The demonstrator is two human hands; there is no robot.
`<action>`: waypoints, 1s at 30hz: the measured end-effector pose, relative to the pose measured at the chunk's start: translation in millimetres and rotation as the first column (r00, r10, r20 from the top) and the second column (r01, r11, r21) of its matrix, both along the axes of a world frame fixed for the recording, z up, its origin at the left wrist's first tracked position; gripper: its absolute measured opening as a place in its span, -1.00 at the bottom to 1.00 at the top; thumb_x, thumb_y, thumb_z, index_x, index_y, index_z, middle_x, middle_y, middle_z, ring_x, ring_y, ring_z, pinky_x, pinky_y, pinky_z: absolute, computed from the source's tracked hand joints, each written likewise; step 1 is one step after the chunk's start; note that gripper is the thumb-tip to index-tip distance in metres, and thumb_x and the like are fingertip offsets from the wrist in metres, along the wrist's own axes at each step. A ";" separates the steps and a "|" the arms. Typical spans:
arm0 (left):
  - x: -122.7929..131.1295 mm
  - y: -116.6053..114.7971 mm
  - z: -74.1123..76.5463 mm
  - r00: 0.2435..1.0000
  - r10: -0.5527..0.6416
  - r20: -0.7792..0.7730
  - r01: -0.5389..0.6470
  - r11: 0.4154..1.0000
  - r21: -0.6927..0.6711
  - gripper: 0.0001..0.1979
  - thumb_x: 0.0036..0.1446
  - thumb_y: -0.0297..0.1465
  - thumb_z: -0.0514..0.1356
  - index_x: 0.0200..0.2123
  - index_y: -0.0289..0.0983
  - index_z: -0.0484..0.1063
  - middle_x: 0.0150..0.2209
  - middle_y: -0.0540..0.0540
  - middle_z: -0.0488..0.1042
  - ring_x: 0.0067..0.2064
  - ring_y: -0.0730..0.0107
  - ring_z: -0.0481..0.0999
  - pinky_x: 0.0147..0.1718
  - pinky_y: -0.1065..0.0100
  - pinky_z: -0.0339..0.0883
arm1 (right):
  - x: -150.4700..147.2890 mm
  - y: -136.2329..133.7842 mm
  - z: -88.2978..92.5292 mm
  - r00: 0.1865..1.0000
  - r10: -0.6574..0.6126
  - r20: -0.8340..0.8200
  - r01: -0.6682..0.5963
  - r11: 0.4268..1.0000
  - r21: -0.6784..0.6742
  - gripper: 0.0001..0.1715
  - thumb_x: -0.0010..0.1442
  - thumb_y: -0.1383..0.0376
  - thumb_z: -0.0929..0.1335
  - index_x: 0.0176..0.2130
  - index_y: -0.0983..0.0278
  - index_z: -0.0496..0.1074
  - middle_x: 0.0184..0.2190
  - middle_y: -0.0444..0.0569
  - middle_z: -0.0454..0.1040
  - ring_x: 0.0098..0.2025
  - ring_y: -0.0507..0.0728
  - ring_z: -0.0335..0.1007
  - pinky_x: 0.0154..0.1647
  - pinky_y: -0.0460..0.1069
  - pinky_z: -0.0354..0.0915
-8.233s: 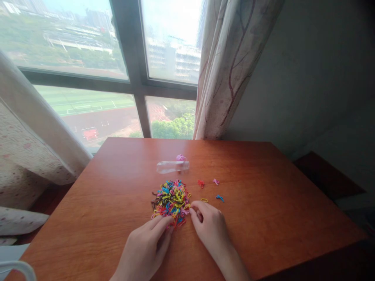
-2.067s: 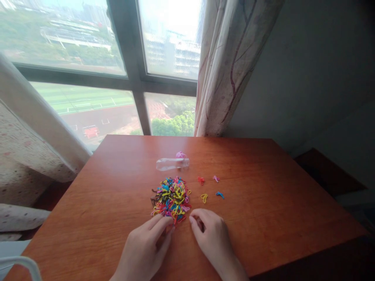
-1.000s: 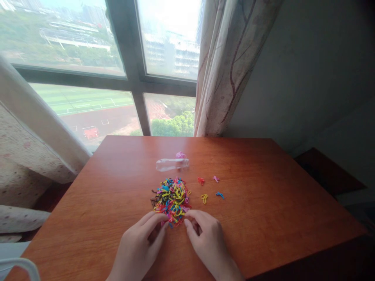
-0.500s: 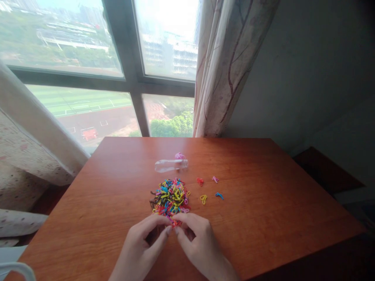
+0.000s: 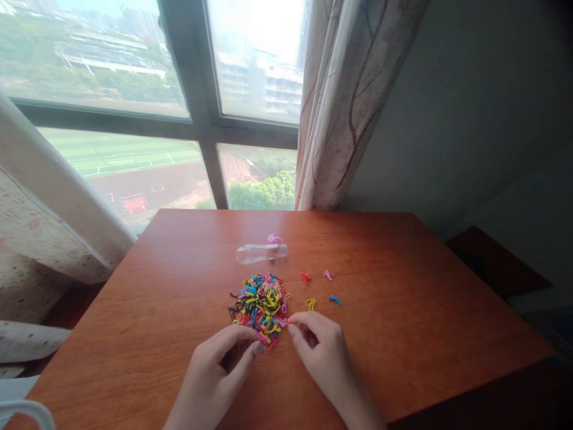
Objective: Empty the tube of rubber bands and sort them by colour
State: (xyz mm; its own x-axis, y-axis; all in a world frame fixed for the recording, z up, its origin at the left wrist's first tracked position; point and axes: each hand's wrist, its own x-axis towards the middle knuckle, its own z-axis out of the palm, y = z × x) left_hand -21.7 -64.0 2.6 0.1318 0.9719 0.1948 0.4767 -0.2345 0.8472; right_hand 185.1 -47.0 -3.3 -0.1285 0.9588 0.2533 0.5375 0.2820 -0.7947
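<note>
A heap of small rubber bands (image 5: 261,303) in many colours lies in the middle of the wooden table (image 5: 403,322). My left hand (image 5: 215,375) rests at the heap's near edge, thumb and forefinger curled together on the bands. My right hand (image 5: 320,353) is at the heap's near right edge, its thumb and forefinger pinched on a small red band. To the right of the heap lie separate bands: red (image 5: 305,278), pink (image 5: 329,275), yellow (image 5: 310,303), blue (image 5: 334,299).
A small clear plastic bottle (image 5: 260,254) lies on its side behind the heap, a pink cap (image 5: 274,239) by it. Curtains (image 5: 349,101) hang at the window beyond the table. A white curved object (image 5: 27,412) shows at the lower left corner. A dark ledge (image 5: 496,266) stands right.
My hands met at the heap's near edge half a second ago; now the right hand has drawn away to the right with a red band pinched.
</note>
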 end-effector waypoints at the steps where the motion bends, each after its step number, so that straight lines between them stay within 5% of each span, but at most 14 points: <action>1: -0.1 -0.2 -0.3 1.000 0.002 -0.023 -0.002 1.000 0.020 -0.90 0.17 -0.37 0.21 -0.35 -0.21 0.53 -0.46 0.03 0.57 -0.49 0.45 0.52 -0.49 0.54 0.37 | 5.8 6.1 0.0 0.999 -0.042 0.029 0.041 0.999 0.014 -0.84 0.24 0.34 0.32 -0.29 0.24 0.52 -0.48 -0.13 0.49 -0.50 0.02 0.34 -0.45 -0.12 0.17; 6: 1.6 -1.2 -0.2 0.995 0.006 -0.097 0.004 0.995 0.103 -0.88 0.17 -0.39 0.19 -0.33 -0.19 0.54 -0.42 0.00 0.58 -0.46 0.43 0.54 -0.45 0.53 0.41 | 28.7 42.0 1.4 0.941 -0.224 0.255 0.206 0.974 0.094 -0.84 0.24 0.32 0.32 -0.28 0.23 0.53 -0.47 -0.12 0.52 -0.47 0.06 0.38 -0.40 -0.08 0.16; 15: 4.1 -1.4 3.3 0.993 -0.024 -0.116 0.039 0.992 0.124 -0.88 0.20 -0.42 0.16 -0.31 -0.18 0.52 -0.40 0.00 0.58 -0.43 0.44 0.56 -0.41 0.53 0.42 | 22.2 76.2 4.4 0.803 -0.273 0.530 0.255 0.961 0.108 -0.83 0.24 0.24 0.36 -0.37 0.18 0.52 -0.52 -0.16 0.51 -0.49 0.04 0.38 -0.51 -0.05 -0.03; 23: 2.3 -3.8 0.2 0.990 -0.026 -0.136 0.041 0.994 0.106 -0.88 0.21 -0.42 0.15 -0.28 -0.18 0.51 -0.40 0.01 0.57 -0.44 0.46 0.53 -0.43 0.53 0.39 | 25.8 68.7 4.0 0.849 -0.290 0.442 0.280 0.956 0.088 -0.79 0.27 0.23 0.32 -0.34 0.19 0.54 -0.48 -0.12 0.55 -0.45 0.06 0.42 -0.46 -0.07 0.06; 30: 1.9 2.6 5.1 0.987 -0.017 -0.159 0.033 0.994 0.101 -0.87 0.22 -0.40 0.14 -0.33 -0.21 0.49 -0.48 0.02 0.51 -0.53 0.48 0.45 -0.52 0.52 0.31 | 22.3 32.5 -7.0 0.942 -0.231 0.243 0.219 0.973 0.078 -0.75 0.28 0.27 0.28 -0.35 0.23 0.52 -0.50 -0.10 0.52 -0.49 0.06 0.41 -0.43 -0.08 0.18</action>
